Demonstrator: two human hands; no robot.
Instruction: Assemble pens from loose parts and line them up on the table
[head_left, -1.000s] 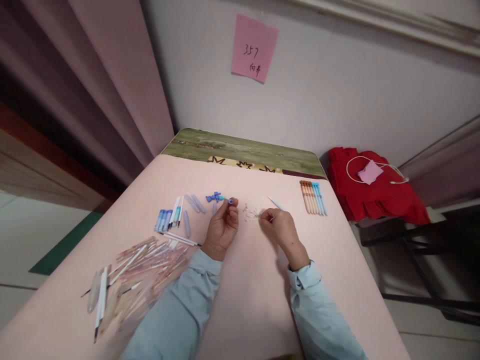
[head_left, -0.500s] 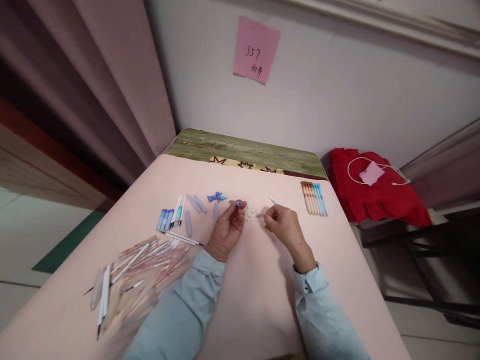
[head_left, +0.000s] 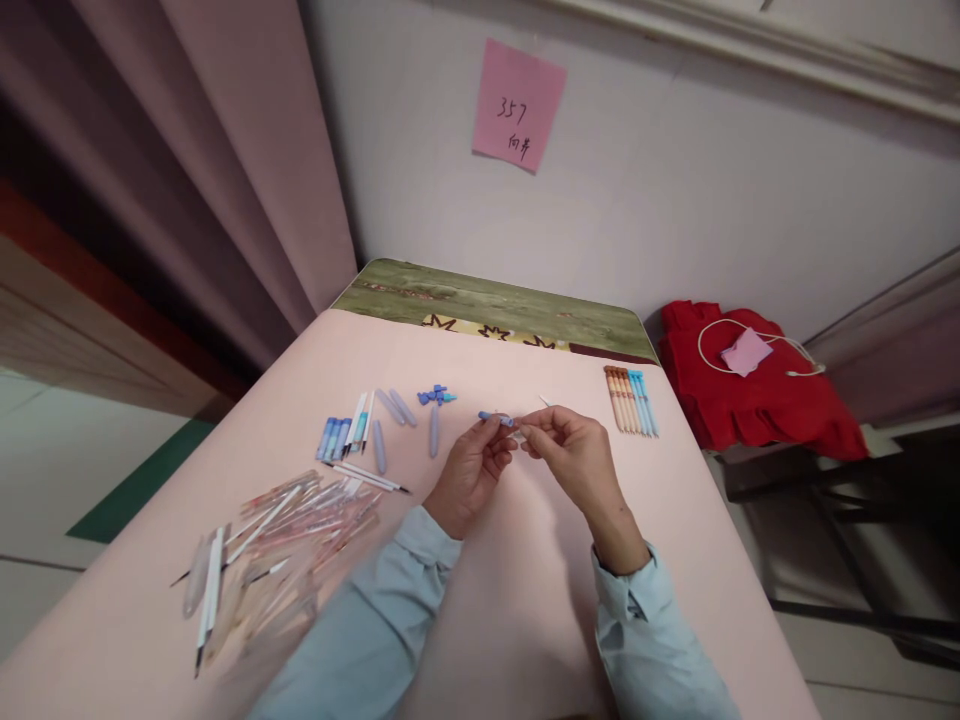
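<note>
Between the fingertips of my left hand is a short blue pen barrel, held level with its open end to the right. My right hand is closed in a pinch at that end. What its fingertips hold is too small and too covered to make out. Small white pieces show partly below the fingertips, mostly hidden by my hands. Just beyond my right hand lies a thin white stick, partly covered. Several blue and light-blue caps form a little heap left of the barrel.
Pale lilac pen tubes, blue barrels and white refills lie to the left. Nearer is a spread of clear pinkish wrappers and sticks. Brown and blue pens stand in a row at right. A red cloth lies beyond the table edge.
My hands have come together. The left moved slightly right with the barrel, and the right fingertips moved left to meet the barrel's end, over the white pieces.
</note>
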